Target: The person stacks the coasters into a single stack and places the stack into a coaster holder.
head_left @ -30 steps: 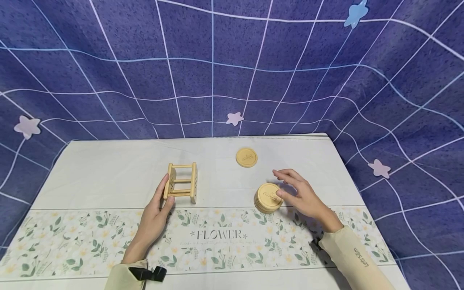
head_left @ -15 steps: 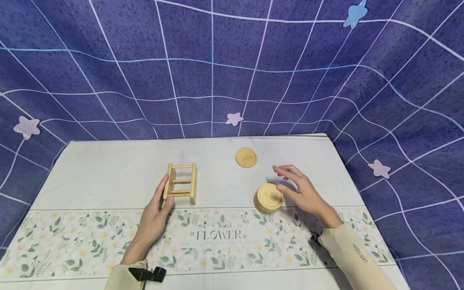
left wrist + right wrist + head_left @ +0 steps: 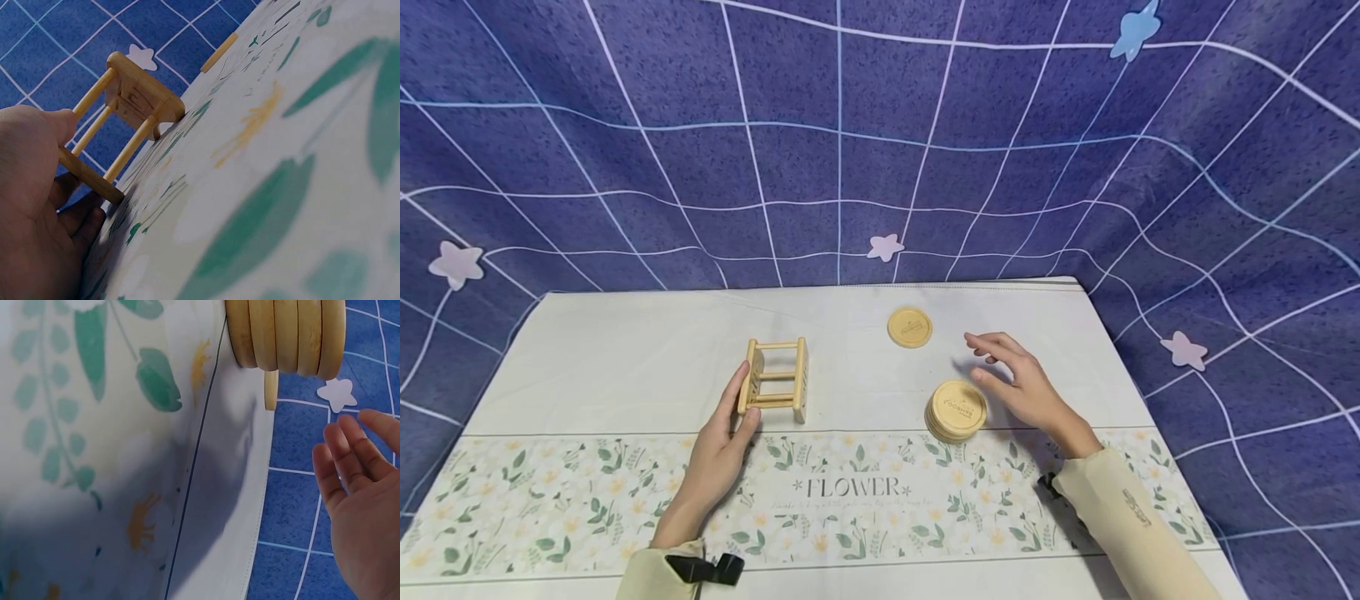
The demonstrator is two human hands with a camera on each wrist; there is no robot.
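Note:
A small wooden coaster rack (image 3: 802, 379), with side panels joined by round bars, stands on the table at centre left. My left hand (image 3: 718, 458) grips its left side panel; in the left wrist view the thumb lies on one side of the panel and the fingers (image 3: 81, 219) on the other. To the right, a stack of several round wooden coasters (image 3: 957, 407) sits on the cloth. My right hand (image 3: 1021, 390) hovers just beyond the stack's upper right, fingers loosely extended, holding nothing. The right wrist view shows it apart from the stack (image 3: 287, 337).
One more coaster (image 3: 910, 327) lies flat behind the stack. A white cloth with a floral band (image 3: 865, 533) covers the table. Blue grid-patterned fabric (image 3: 805, 167) with star shapes hangs behind it and along the sides.
My right hand has drawn slightly up and away from the coaster stack, its thumb now off the top coaster. The left hand and the rack have stayed in place.

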